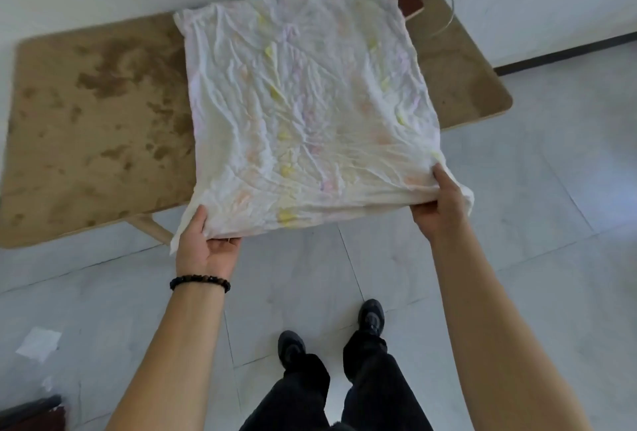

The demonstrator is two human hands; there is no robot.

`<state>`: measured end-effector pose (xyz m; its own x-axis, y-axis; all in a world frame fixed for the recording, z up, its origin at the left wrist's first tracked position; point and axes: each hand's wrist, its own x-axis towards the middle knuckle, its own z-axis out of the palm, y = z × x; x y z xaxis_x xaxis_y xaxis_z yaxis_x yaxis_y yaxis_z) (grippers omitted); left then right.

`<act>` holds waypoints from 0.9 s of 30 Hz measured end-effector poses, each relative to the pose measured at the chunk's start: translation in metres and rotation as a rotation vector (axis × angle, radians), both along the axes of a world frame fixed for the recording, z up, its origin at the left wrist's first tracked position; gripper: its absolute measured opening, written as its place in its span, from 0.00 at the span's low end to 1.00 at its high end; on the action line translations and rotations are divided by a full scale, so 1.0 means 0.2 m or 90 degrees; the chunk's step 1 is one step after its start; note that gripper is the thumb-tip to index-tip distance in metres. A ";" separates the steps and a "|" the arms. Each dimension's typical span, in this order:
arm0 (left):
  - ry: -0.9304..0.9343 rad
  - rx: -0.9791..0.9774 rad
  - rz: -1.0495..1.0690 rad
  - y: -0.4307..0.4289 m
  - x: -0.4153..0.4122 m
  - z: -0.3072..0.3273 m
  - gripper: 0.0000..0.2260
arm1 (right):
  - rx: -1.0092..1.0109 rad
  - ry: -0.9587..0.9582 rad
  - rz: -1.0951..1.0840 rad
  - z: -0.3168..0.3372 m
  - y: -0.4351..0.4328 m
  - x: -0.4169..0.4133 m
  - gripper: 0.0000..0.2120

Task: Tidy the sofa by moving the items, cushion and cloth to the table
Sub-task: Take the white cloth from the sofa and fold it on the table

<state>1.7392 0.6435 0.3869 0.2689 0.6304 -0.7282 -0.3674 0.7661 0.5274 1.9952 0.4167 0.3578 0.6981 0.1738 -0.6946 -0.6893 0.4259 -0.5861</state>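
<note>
cloth (303,103): no readable text or label.
table (86,120): no writing, brand or number.

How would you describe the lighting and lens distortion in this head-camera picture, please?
Head view: soft, even light, with hardly any shadow on the table; head view, the cloth is so bright its pastel print looks washed out; head view, the wide lens bows the table edges and the tile lines on the floor.

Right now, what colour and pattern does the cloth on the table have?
The cloth is white with faint yellow, pink and lilac blotches, seen best in the head view.
</note>
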 end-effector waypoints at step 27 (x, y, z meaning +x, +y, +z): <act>0.246 0.063 0.119 0.61 0.16 0.25 0.14 | -0.147 -0.043 0.012 0.43 0.34 0.10 0.04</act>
<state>1.7708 0.7653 0.4371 -0.1368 0.7136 -0.6870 -0.2563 0.6444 0.7204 2.0149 0.4837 0.4444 0.7427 0.0300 -0.6689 -0.6516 0.2622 -0.7118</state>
